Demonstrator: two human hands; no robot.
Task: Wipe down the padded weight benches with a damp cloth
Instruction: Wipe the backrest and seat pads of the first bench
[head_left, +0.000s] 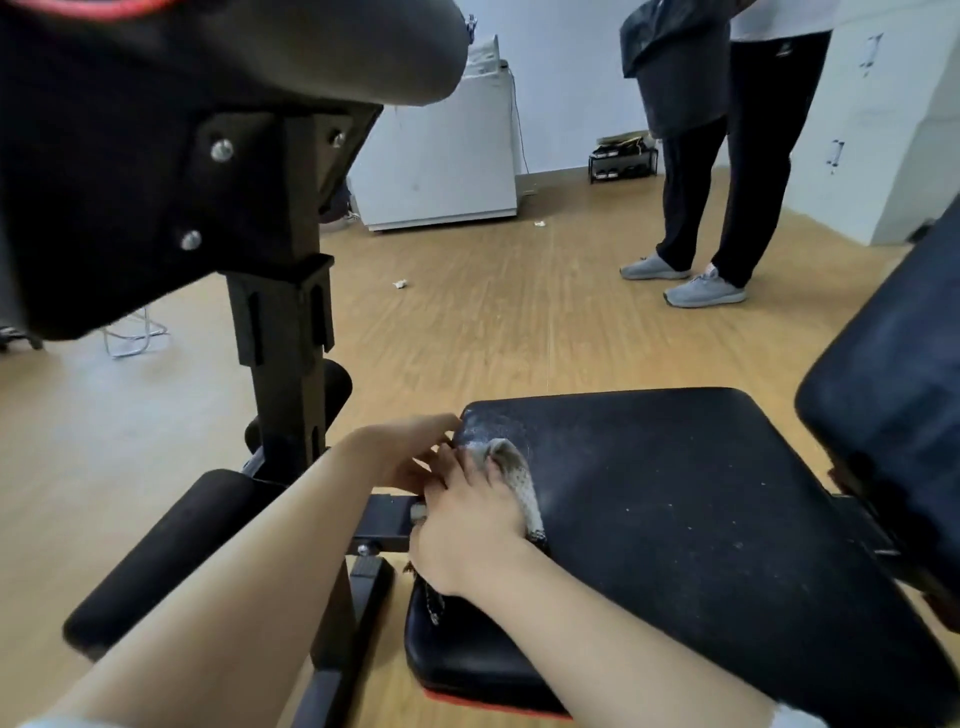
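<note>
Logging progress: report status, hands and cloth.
Right hand grips cloth on seat pad left edge. Left hand at its corner, grip unclear. Two bystanders stand well off.

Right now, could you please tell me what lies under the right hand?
A grey-white cloth lies under the right hand, pressed against the black seat pad. The hand covers the cloth's near part, so its full extent cannot be seen.

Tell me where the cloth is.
Head view, lower centre: the cloth lies on the left edge of the seat pad, held by the right hand.
</note>
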